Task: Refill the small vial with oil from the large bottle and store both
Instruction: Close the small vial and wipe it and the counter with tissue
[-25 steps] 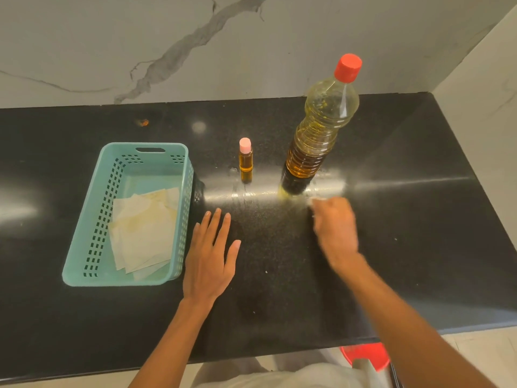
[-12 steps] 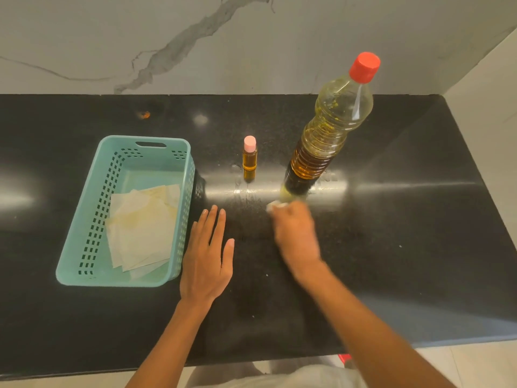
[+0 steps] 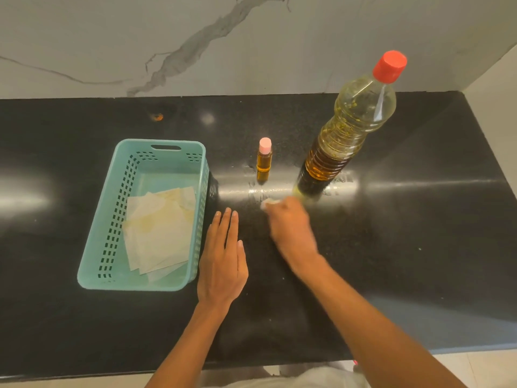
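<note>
A small vial [image 3: 264, 161] with a pink cap, filled with amber oil, stands upright on the black counter [image 3: 419, 233]. To its right stands the tall oil bottle [image 3: 347, 130] with a red cap, closed. My right hand [image 3: 291, 228] presses a small white tissue wad [image 3: 269, 203] onto the counter just in front of the vial and the bottle's base. My left hand [image 3: 222, 259] lies flat on the counter with fingers together, beside the teal basket [image 3: 195, 208].
The teal basket holds several oil-stained white tissues [image 3: 159, 231]. Oily smears [image 3: 279, 189] shine on the counter around the vial and bottle. A marble wall [image 3: 251, 43] runs along the back and the right side. The counter's front edge is near my body.
My right hand with the tissue has swept left along the counter, from in front of the bottle's right side to in front of the vial. The left hand has stayed put.
</note>
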